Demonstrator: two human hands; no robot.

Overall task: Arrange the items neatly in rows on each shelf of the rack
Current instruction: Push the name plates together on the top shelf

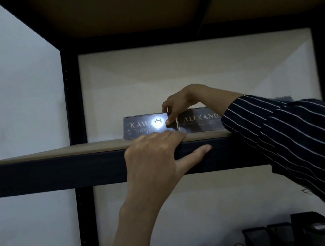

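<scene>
Our right hand (183, 102) pinches the right end of the left nameplate (139, 126), thumb on its face and fingers over its top edge. Our left hand (153, 154) lies open, fingers flat on the shelf (59, 151) just in front of the plate's foot, thumb along the front beam (62, 172); we cannot tell whether the fingertips touch the plate.

The plate stands toward the back of the shelf, just beside a second nameplate (199, 119). Held by one end only, it could swivel out of line or tip backward, and our sleeve (280, 129), lying across the second plate, could drag that one askew.

The plate is upright, lettering toward us, long axis left to right along the shelf's front edge.
</scene>
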